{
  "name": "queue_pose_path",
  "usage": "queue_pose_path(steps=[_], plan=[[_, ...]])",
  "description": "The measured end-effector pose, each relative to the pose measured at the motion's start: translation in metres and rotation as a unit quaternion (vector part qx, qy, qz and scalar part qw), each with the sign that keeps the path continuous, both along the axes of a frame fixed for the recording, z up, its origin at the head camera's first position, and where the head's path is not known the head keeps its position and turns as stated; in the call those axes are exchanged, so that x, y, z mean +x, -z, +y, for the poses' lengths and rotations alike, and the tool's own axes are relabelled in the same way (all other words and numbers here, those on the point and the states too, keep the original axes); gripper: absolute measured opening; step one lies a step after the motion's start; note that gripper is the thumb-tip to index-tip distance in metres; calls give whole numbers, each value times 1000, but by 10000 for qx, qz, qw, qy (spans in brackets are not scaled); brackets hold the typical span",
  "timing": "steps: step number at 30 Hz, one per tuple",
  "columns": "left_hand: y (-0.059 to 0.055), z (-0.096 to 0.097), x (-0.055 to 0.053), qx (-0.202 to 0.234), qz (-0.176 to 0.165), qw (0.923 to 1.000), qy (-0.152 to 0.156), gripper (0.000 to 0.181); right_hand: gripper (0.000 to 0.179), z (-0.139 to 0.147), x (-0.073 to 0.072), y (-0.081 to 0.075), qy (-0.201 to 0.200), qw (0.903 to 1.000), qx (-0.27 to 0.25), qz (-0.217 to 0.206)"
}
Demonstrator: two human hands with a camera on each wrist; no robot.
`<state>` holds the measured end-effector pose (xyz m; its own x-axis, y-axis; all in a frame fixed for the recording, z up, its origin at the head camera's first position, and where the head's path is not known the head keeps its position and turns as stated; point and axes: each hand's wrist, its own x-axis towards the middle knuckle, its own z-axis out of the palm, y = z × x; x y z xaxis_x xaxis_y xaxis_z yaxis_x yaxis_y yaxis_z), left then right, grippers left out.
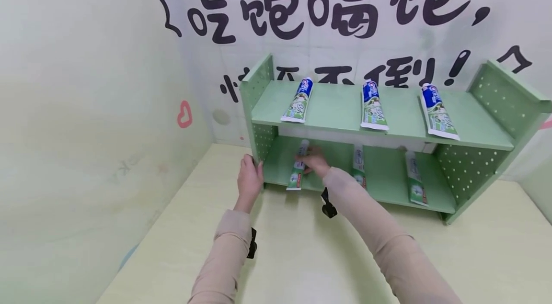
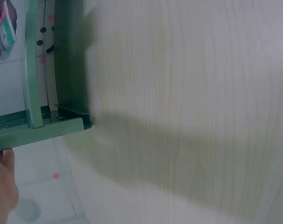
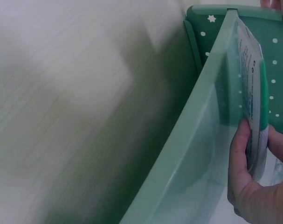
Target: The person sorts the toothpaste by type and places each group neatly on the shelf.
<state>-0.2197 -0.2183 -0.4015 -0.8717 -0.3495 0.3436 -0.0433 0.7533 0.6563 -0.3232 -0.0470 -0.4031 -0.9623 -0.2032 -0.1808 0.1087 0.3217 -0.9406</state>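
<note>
My right hand (image 1: 316,161) pinches a green-and-white toothpaste tube (image 1: 296,177) between thumb and fingers, at the left end of the lower shelf. The right wrist view has this tube (image 3: 254,79) on edge between the fingers, close to the shelf's front rim (image 3: 178,126). At the left side panel (image 1: 258,143) of the green two-tier rack, my left hand (image 1: 250,177) grips the front edge. Two similar tubes lie on the lower shelf, a middle one (image 1: 358,163) partly behind my right sleeve and a right one (image 1: 415,179).
On the upper shelf (image 1: 334,103) lie three blue-and-green toothpaste tubes: a left one (image 1: 297,101), a middle one (image 1: 373,107) and a right one (image 1: 438,112). The rack stands on a pale wooden table (image 1: 293,256) against a wall (image 1: 215,79) with large black lettering.
</note>
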Motion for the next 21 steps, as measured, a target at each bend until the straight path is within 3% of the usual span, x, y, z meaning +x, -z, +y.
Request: queue_pose_path(steps=[5,7,10,13,16,18,19,21], plan=[[-1,1,1,-7,20,10000,27,22,81,-11,-81,89,114,9999,-42,120],[-1,1,2,15,17,10000,50,22,80,-13,-97,105,130,9999,-26,61],[-1,3,3,34,1,10000,73,23,81,-13,-101,109,171,9998,-63,16],[0,4,4,-17,60,10000,75,22,76,-14,-77,83,381,9992,69,122],[0,5,4,-78,164,9998,74,22,55,-14,-30,30,477,9979,430,84],[-1,5,4,-125,248,9996,73,21,44,-14,-11,6,432,9969,652,128],[-1,4,4,-133,258,9996,64,21,42,-14,-3,-2,333,9970,679,176],[-1,3,3,-125,254,9996,47,22,49,-14,-19,14,153,9969,715,277]])
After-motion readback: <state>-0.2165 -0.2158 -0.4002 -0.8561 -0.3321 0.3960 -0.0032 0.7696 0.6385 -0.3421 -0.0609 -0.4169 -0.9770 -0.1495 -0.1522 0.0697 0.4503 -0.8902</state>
